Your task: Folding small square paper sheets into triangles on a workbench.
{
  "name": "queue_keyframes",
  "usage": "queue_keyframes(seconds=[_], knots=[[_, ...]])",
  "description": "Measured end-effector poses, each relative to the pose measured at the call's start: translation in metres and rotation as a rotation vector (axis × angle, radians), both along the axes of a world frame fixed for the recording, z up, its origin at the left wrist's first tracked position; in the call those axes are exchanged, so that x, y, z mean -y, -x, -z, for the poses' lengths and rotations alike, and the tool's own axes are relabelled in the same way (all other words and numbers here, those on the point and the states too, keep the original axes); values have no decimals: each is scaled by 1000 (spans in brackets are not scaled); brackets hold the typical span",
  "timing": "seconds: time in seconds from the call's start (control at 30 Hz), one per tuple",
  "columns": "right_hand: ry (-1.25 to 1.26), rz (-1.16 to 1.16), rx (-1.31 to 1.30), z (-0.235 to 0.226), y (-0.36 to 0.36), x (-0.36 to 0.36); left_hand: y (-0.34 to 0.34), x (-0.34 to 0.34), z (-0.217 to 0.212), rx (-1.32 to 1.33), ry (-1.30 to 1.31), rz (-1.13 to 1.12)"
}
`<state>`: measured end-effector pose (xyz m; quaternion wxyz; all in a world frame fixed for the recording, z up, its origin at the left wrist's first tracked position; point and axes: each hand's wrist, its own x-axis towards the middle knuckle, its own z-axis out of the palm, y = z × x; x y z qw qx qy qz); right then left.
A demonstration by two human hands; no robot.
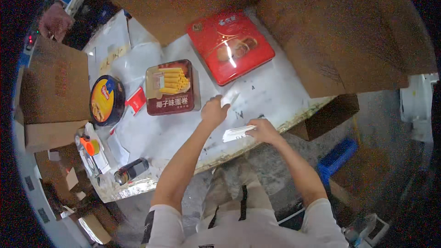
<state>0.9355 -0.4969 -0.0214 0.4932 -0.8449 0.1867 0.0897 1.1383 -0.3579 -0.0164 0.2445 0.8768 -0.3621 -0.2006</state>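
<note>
My left hand [215, 111] pinches a thin white paper slip [231, 99] over the white-covered table. To its right, nearer the front edge, my right hand [264, 131] grips a small stack of white slips [236, 133]. Beyond the hands lies a large red rectangular tin [232, 48] with pastry pictured on its lid. A brown squarish tin [171, 87] showing yellow egg rolls sits left of my left hand. Farther left is a round dark tin [107, 100] with a yellow and blue lid, and between those two tins lies a small red-and-white packet [136, 100].
Large cardboard boxes [330, 32] wall the table's far and right sides; another carton [55, 87] stands left. Near the left front edge are a dark cylindrical object [131, 171] and an orange object [89, 146]. A blue crate [337, 158] is below right. Another person's hand [56, 21] shows far left.
</note>
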Motion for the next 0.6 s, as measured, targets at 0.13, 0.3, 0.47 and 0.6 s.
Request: queue_keyframes(seconds=[0.13,0.3,0.47,0.6], knots=[[26,19,-79,31,6,8,9,38,23,135,-328,26],[107,-8,-4,47,16,9,12,39,45,62,-179,-57],[52,-25,63,53,19,7,14,33,53,-86,44,-172],[18,16,15,51,19,5,12,16,48,254,270,115]])
